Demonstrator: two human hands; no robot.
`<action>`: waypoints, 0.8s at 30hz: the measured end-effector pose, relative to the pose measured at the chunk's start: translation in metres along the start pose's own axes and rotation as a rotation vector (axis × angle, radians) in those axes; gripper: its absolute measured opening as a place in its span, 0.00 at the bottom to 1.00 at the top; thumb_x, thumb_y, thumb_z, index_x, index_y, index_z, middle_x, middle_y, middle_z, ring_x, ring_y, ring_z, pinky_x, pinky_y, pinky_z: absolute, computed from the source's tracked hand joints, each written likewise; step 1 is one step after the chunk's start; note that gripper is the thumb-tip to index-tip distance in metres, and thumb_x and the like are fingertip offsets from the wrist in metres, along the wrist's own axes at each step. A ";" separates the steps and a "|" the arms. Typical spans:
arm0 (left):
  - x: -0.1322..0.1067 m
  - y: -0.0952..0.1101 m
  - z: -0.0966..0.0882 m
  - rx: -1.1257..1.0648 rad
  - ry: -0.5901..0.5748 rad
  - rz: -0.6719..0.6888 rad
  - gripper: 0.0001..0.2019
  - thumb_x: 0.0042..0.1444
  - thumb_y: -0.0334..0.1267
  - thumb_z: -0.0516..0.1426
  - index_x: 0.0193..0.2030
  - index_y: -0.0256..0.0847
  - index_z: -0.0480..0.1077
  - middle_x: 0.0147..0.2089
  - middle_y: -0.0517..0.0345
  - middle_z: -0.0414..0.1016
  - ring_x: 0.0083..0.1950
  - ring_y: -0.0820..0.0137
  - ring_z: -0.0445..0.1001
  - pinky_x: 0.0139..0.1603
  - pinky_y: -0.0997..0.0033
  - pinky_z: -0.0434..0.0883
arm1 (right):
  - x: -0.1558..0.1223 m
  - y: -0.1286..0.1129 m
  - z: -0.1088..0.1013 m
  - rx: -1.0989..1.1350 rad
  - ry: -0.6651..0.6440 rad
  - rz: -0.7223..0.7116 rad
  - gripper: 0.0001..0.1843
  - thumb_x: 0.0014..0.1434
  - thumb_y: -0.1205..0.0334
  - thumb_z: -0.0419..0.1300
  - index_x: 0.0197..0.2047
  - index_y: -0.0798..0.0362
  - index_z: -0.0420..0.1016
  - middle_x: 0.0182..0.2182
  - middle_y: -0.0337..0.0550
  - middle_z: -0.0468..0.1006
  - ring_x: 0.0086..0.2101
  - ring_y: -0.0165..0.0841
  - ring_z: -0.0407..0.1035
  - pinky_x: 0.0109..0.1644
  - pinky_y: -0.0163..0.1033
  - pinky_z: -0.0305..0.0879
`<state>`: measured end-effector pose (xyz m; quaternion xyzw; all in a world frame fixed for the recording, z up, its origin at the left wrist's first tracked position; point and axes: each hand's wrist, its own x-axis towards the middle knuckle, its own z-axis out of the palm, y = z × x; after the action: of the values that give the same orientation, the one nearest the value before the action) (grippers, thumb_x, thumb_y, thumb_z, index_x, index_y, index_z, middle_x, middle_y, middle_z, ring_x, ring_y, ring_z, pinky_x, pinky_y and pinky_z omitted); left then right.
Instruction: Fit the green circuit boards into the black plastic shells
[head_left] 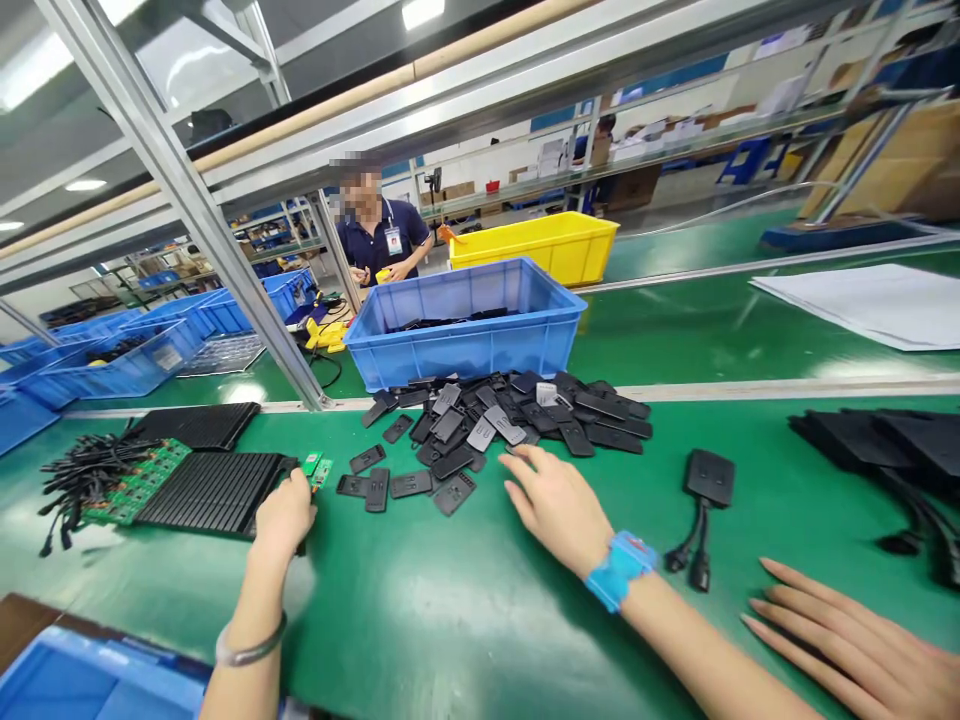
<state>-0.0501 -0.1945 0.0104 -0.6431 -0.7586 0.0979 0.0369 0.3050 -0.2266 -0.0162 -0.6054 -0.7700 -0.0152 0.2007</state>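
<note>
My left hand (283,515), with a bangle on its wrist, is closed on the end of a row of black plastic cases (214,490). A small green circuit board (316,468) sticks out past its fingers; its palm hides most of the gripped case. To the right, my right hand (559,505) wears a blue wrist strap (621,570). Its fingers are spread just above the table, holding nothing, close to the front of a heap of small black plastic covers (517,410). Several loose covers (411,484) lie between my hands.
Another person's hand (847,640) rests at the lower right. A black device with two cables (709,478) lies near it. Behind the heap stands a blue bin (465,345), with a yellow bin (536,250) beyond. A metal post (225,260) rises at left. A co-worker (386,235) stands opposite.
</note>
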 end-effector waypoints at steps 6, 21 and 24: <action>-0.019 -0.020 -0.001 -0.301 0.256 -0.058 0.10 0.58 0.36 0.50 0.47 0.42 0.64 0.39 0.53 0.75 0.39 0.61 0.76 0.38 0.65 0.69 | -0.011 -0.034 0.011 0.774 -0.286 -0.033 0.13 0.59 0.66 0.54 0.43 0.52 0.77 0.41 0.48 0.78 0.41 0.39 0.72 0.47 0.46 0.68; 0.110 0.109 -0.016 -0.383 0.267 0.376 0.21 0.59 0.29 0.50 0.60 0.28 0.59 0.58 0.33 0.68 0.58 0.56 0.69 0.58 0.58 0.64 | -0.005 -0.032 -0.003 1.545 -0.173 0.406 0.21 0.56 0.45 0.58 0.46 0.49 0.62 0.26 0.34 0.69 0.20 0.25 0.49 0.19 0.30 0.41; 0.135 0.116 -0.013 -0.347 0.260 0.365 0.19 0.63 0.35 0.48 0.59 0.29 0.61 0.56 0.34 0.71 0.56 0.58 0.71 0.57 0.61 0.65 | -0.003 -0.026 -0.003 1.504 -0.129 0.401 0.17 0.55 0.46 0.58 0.38 0.49 0.61 0.26 0.34 0.67 0.20 0.24 0.49 0.19 0.30 0.41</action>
<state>0.0418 -0.0428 -0.0091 -0.7730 -0.6245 -0.1116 0.0051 0.2815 -0.2367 -0.0085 -0.4340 -0.4595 0.5825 0.5110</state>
